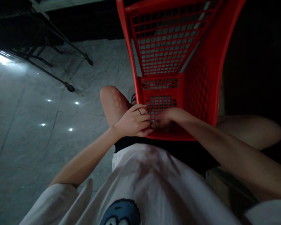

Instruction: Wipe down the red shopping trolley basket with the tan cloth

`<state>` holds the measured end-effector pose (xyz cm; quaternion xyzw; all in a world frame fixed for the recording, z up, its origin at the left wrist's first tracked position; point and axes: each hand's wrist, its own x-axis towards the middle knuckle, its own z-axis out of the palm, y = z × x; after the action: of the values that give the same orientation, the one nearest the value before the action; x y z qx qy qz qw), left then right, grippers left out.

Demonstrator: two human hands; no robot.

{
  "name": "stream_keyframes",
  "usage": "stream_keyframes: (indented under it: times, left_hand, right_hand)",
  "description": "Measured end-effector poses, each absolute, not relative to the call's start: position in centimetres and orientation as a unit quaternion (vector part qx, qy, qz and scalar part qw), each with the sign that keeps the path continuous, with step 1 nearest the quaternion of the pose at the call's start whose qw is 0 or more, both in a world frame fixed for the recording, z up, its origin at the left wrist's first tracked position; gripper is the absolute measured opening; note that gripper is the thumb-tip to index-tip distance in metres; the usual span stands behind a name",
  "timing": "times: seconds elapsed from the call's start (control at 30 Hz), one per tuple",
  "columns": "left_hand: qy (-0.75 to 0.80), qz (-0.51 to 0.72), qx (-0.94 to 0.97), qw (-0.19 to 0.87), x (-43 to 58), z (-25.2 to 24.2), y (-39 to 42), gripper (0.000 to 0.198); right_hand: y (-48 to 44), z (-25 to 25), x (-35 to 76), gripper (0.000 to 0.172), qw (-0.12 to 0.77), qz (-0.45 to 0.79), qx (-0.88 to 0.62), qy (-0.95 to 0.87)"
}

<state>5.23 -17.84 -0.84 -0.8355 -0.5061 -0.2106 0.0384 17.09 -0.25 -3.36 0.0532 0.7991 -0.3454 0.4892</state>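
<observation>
Grey floor (25, 156) lies below; left grip (134, 121) over the red basket's rim (173, 137), right grip (164, 118) inside; holds unclear.

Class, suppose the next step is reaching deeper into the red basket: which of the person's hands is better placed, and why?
Probably the right hand: it is down inside the red basket, while the left hand lies at the rim's near-left corner.
</observation>
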Motion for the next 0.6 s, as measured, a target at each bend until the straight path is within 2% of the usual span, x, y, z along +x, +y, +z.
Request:
stream_keyframes:
  times: [0.17, 0.27, 0.37, 0.47, 0.6]
  left_hand:
    - [-0.522, -0.208, -0.826, 0.052, 6.7, -0.7, -19.1, 0.034]
    - [-0.526, -0.197, -0.826, 0.043, 7.9, -0.9, -20.6, 0.034]
    - [-0.542, -0.222, -0.81, 0.042, 8.8, -1.5, -21.5, 0.03]
    - [-0.549, -0.232, -0.802, 0.037, 9.2, -2.0, -21.9, 0.028]
    - [-0.545, -0.238, -0.803, 0.022, 9.5, -2.4, -22.4, 0.032]
  right_hand:
    - [0.2, 3.2, 19.4, 0.033, 0.563, -0.315, 0.063, 0.761]
    - [0.6, 4.6, 20.4, 0.036, 0.568, -0.34, 0.088, 0.744]
    - [0.4, 2.4, 20.8, 0.032, 0.542, -0.355, 0.059, 0.759]
    - [-0.8, -1.5, 20.3, 0.03, 0.51, -0.298, 0.059, 0.805]
    - [-2.1, -3.9, 19.1, 0.029, 0.529, -0.272, 0.06, 0.801]
